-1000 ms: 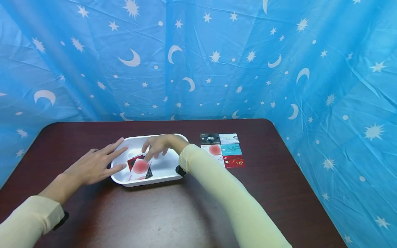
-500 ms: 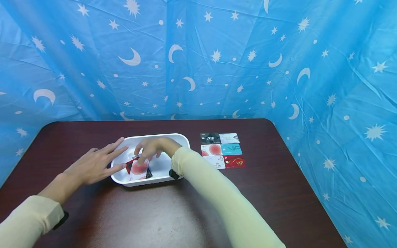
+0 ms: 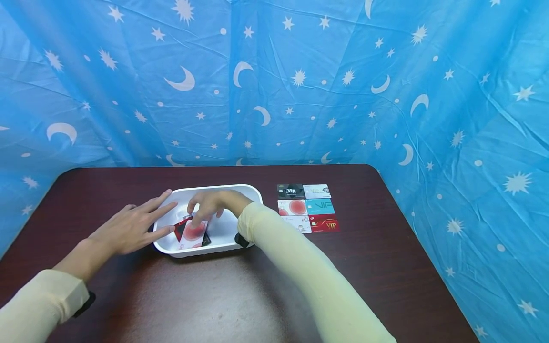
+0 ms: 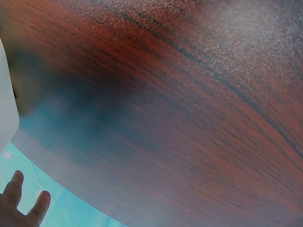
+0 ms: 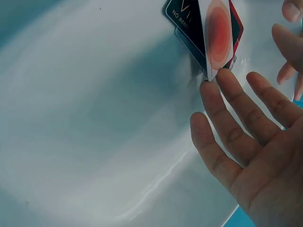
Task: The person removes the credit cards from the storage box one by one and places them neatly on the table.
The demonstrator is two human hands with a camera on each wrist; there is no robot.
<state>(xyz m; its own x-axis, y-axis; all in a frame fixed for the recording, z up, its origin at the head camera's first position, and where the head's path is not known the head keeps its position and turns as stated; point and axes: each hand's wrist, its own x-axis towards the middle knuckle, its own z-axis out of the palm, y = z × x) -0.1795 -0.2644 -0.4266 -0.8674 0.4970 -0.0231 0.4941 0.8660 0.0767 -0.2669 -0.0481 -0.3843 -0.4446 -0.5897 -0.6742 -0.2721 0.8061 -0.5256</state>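
From where I stand, the right hand point(image 3: 212, 202) is down inside the tray, its fingers fairly straight and spread, a couple of tips touching the edge of a thin white plastic card with a pink-red circle point(image 3: 194, 232). I see no thumb closed round it. That card lies tilted on top of a small loose pile, over a red-edged black card point(image 3: 179, 231) and a dark card point(image 3: 207, 239), towards the left end of the shallow white plastic tray point(image 3: 227, 231).

It should be very light, stiff and rather slick, hard to break but easily skated about on its neighbours. I'd take it by opposite long edges, or raise a corner with a fingertip and pinch there.

The left hand point(image 3: 122, 229), fingers apart, reaches over the tray's left rim.

Right of the tray, six colourful rectangular plastic cards point(image 3: 320, 206) lie in three rows of two on the dark reddish-brown wooden counter point(image 3: 206, 300). Beyond hangs a blue fabric curtain with white moons and stars point(image 3: 274, 66).
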